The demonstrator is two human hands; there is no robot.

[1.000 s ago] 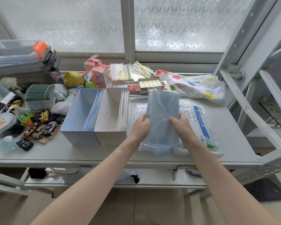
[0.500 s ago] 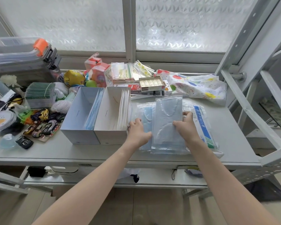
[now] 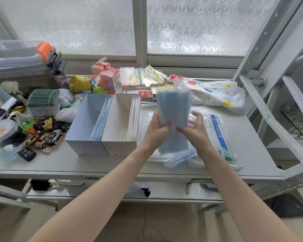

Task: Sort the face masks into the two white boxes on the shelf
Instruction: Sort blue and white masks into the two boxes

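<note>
Wrapped face mask point(image 3: 173, 109), centre: pale blue under clear film. Left box point(image 3: 85, 133), 9 o'clock of it: white, blue masks inside. Right box point(image 3: 120, 131): white, white masks inside. Mask pack point(image 3: 219, 135), 3 o'clock: white, blue stripe, green hatching at corner. Cloth point(image 3: 215, 94), 1 o'clock: white, red, blue and yellow spots. Storage bin latch point(image 3: 45, 49), 10 o'clock: orange. Ball point(image 3: 98, 90), 11 o'clock: green. Window glass point(image 3: 199, 25), 12 o'clock: frosted, pinwheel texture.

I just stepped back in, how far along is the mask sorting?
Partly done: left box holds blue masks, right box white ones. Left hand grips a blue wrapped mask; right hand is beside it. A pile remains on the shelf.
</note>
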